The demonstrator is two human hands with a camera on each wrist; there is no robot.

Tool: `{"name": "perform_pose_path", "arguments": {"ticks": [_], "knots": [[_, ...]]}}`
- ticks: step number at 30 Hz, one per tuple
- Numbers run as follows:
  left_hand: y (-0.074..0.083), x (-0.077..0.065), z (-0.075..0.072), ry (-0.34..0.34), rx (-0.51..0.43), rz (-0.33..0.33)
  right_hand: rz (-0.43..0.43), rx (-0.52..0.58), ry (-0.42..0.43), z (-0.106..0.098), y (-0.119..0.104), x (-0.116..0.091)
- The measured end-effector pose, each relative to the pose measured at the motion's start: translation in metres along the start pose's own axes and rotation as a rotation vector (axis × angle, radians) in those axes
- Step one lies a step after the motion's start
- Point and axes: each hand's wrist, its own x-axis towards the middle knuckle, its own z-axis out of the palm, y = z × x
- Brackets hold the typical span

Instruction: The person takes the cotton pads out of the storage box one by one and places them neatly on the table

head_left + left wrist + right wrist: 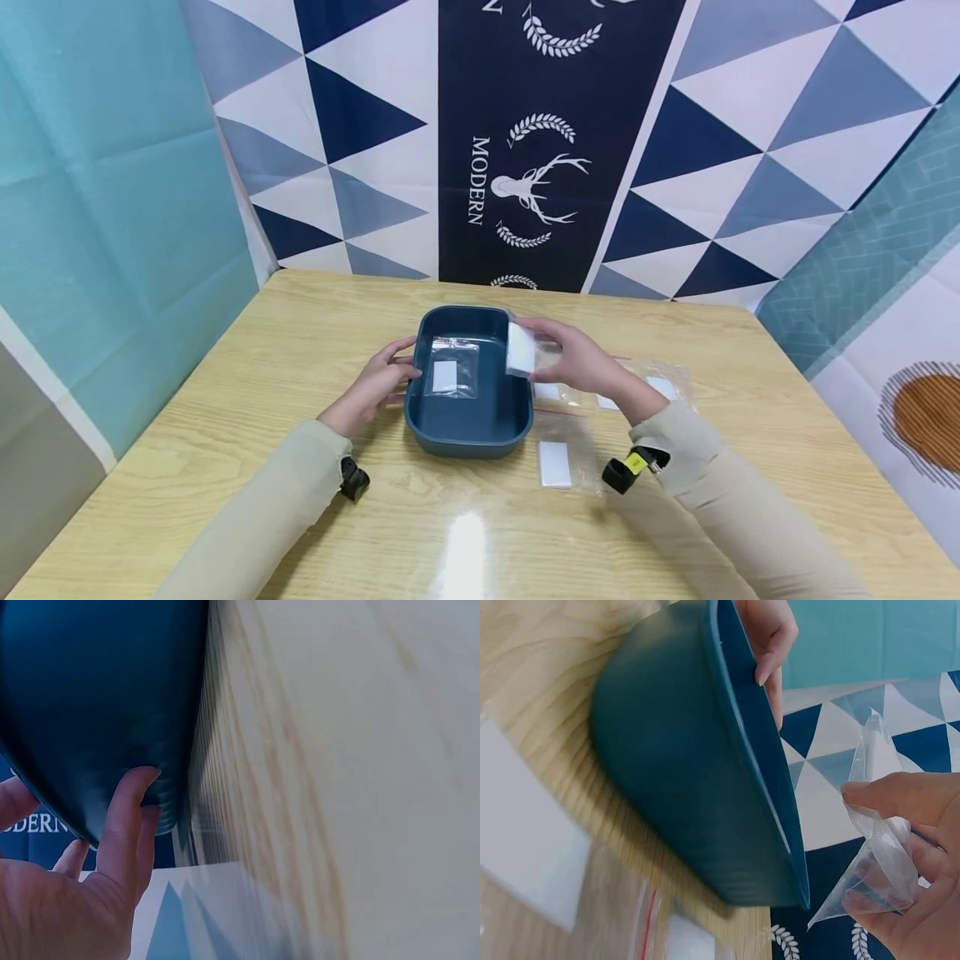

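A dark blue-green plastic tub stands on the wooden table. My left hand holds its left wall, the thumb hooked over the rim and the fingers spread along the outside. Inside the tub, toward its left, lies a clear plastic bag with a white rectangle in it. Over the tub's right rim, my right hand pinches another clear bag between thumb and fingers. A white rectangular piece shows in the upper part of that bag, which is clear of the rim in the right wrist view.
Several more clear bags with white rectangles lie on the table right of the tub, one nearer me and one farther right. Behind the table hangs a patterned cloth. Black wrist devices sit at both sleeves.
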Motion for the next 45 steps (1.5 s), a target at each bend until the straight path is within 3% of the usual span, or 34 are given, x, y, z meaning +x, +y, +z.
{"name": "perform_pose_path", "arguments": {"ticks": [8, 26, 36, 45], "knots": [[0.000, -0.001, -0.002, -0.012, -0.019, 0.007, 0.042, -0.102, 0.026, -0.008, 0.010, -0.029], [-0.001, -0.002, 0.003, -0.019, -0.038, 0.000, 0.070, -0.204, 0.049, -0.017, 0.047, -0.105], [0.000, -0.003, 0.001, -0.016, -0.023, 0.004, -0.061, -0.299, 0.026, -0.018, 0.066, -0.137], [-0.001, -0.002, 0.001, -0.014, -0.021, 0.003, -0.051, -0.314, -0.027, -0.017, 0.075, -0.149]]}}
